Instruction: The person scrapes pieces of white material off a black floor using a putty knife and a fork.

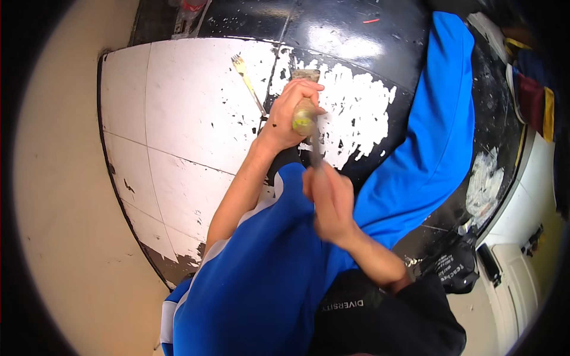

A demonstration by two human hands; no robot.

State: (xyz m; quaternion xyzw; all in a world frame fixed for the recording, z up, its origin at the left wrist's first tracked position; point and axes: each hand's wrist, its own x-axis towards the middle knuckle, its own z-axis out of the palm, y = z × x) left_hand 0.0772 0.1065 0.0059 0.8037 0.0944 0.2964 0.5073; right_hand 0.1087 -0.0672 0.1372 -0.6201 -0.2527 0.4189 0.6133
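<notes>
My left hand (291,113) is wrapped around the yellow-green handle (303,120) of a scraper. The scraper's broad, dirty blade (306,75) shows beyond my fingers, over a patchy white and black part of the floor. In my right hand (331,199), closed and slightly smeared by motion, is a dark narrow tool (316,149). That tool reaches up to the butt of the scraper's handle; its blur hides its exact kind and whether the two touch. Left of my left hand lies a slim yellowish tool (248,81) with a splayed, toothed end.
White tiles (184,107) spread at left, with dark flecks; glossy black floor (350,41) lies beyond. My blue-trousered leg (436,130) stretches along the right. Further right are a black plastic bag (454,267), a whitish smear (484,184) and maroon-yellow cloth (537,104). A beige wall (65,178) borders the left.
</notes>
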